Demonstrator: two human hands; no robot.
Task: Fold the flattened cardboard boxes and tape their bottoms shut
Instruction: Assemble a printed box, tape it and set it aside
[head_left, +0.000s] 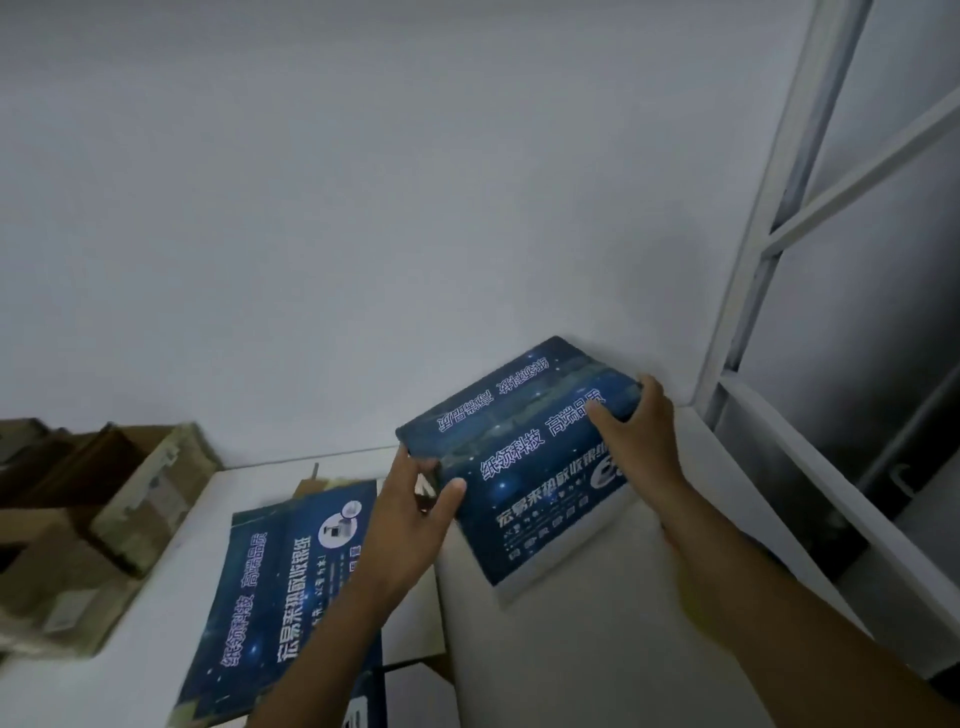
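The blue box (524, 467) is sitting between the two hands, at about 4 o'clock from the middle of the view, with its far corner lying close to the white wall (363, 208). The left hand (410, 525) is taking the box's 8 o'clock corner. Its grip is pinching that corner, with the thumb lying on the printed face and the fingers curling round behind the edge. The right hand (641, 431) is gripping the 2 o'clock end, its fingers wrapping over the short edge there.

The box is glossy cardboard standing up as a block. It is dark blue and speckled with white stars, and it is carrying rows of white and pale green characters. A paler band is running along its upper face.

Both bare forearms are reaching up and forward from 6 o'clock with the wrists nearly straight.

At 7 o'clock a flattened box (270, 582) with the same print is lying flat on the white table (161, 649), passing under the left forearm. Brown cartons (88, 519) are standing at 9 o'clock. A white window frame (769, 234) is rising at 3 o'clock.
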